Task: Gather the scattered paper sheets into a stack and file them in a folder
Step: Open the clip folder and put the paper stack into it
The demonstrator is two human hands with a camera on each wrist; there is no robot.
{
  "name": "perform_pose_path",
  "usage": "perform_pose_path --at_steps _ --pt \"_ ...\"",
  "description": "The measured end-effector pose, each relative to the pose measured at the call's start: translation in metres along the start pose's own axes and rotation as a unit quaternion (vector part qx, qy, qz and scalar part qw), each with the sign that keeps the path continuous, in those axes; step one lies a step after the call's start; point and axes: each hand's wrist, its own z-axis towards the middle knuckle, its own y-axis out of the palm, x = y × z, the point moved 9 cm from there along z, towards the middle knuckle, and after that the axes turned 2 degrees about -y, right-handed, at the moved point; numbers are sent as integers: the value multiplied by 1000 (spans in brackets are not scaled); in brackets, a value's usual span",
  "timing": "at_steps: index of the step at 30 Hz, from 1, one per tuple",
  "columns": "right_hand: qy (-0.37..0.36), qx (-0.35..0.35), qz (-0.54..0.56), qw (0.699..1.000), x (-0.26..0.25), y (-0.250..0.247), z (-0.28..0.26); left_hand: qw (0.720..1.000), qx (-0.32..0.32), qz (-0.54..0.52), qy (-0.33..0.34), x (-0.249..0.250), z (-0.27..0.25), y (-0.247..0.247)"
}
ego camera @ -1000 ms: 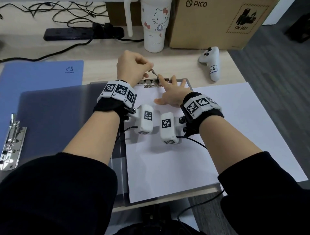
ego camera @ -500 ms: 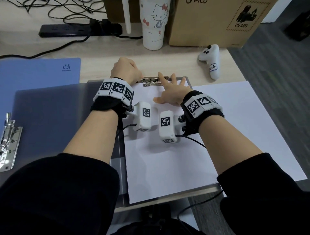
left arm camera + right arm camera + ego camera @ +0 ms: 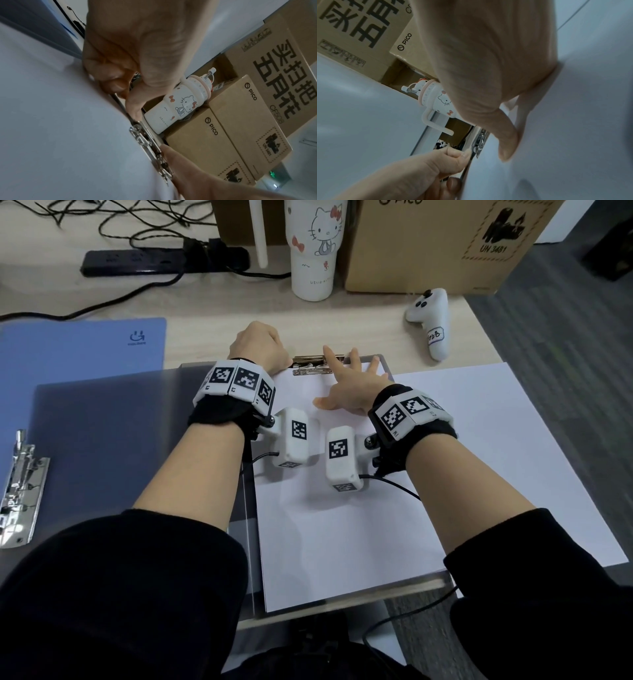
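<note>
cluttered desk [image 3: 205, 313], folder [image 3: 113, 440] lying open. left hand [image 3: 259, 345] pinching clip [image 3: 313, 365] lever, probably to clamp. right hand [image 3: 352, 392] splayed flat, pinning stack [image 3: 342, 525] square meanwhile.

Black sleeves [image 3: 120, 583], tagged white wristbands [image 3: 236, 383]

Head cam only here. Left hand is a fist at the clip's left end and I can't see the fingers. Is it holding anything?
Observer: Yes. In the left wrist view, the left hand pinches the clip's thin metal lever between thumb and fingers.
Operator: Lever up or down?
Observer: Down, it seems. In the right wrist view it lies low along the top edge of the paper, beside the clip.
Operator: Is the right hand really on the sheet?
Observer: Yes. In the right wrist view, the right hand rests its outer edge and thumb tip on the paper, fingers straight.
</note>
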Motion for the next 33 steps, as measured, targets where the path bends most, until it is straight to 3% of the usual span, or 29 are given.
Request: perform_pose_path --at_steps 7,10,13,18,22,26,33 --pt "-20 72 86 994 0 -3 -13 997 10 -62 37 0 -27 -1" --pt "-25 112 133 984 1 -6 -22 995 -26 -69 60 1 -41 4" --pt "-16 90 143 986 6 -2 -36 993 -61 -61 75 4 -61 7" --pt "-19 61 53 997 21 10 -61 986 -139 -11 94 5 -100 23" --pt "-27 39 42 998 32 22 -80 979 -164 19 116 7 -130 34" --pt "-49 39 65 996 39 24 -109 972 -177 35 148 12 -162 46" --pt "-74 87 231 966 61 19 -159 959 -211 38 183 30 -202 73"
